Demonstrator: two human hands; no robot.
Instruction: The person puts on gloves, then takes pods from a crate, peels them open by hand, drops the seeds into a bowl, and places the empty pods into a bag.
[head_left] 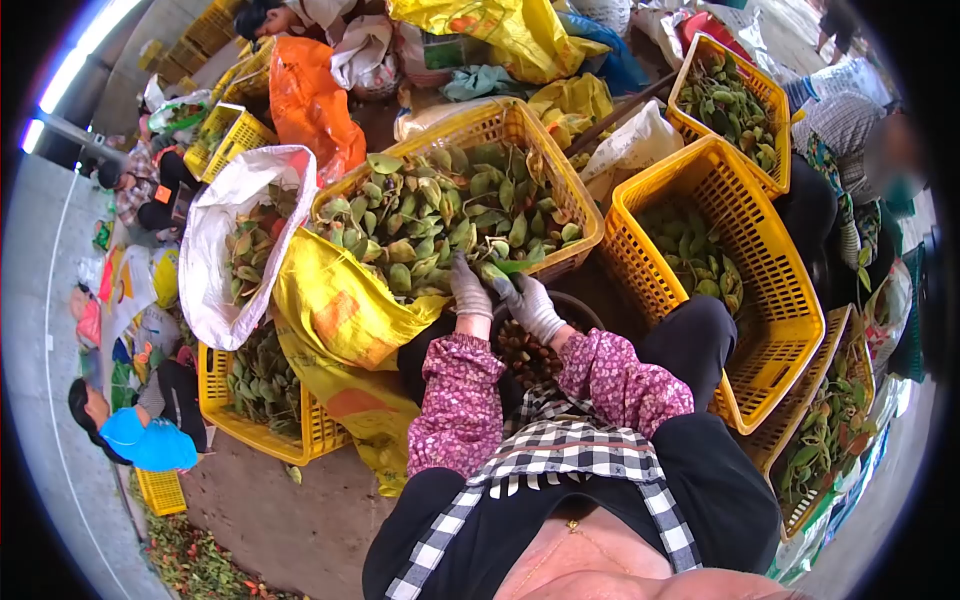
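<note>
Both my hands wear grey-white work gloves with dark fingertips. My right hand (533, 308) is closed around the end of a green pod (492, 274) at the near edge of the heap. Close beside it, my left hand (468, 288) has its fingers pressed together against the greenery; what they grip is hidden. The heap of green, leaf-like pods (440, 205) fills a yellow plastic crate (583, 195) in front of me. Below my hands, between my forearms, a dark bucket (585, 312) holds many small brown nut-like pieces (527, 352).
On the right stand a deep yellow crate (775, 300) with pods at its bottom and a smaller filled crate (780, 105). A white sack (205, 250) and a yellow sack (335, 300) lie at left, above another crate (322, 432). Other people sit on both sides.
</note>
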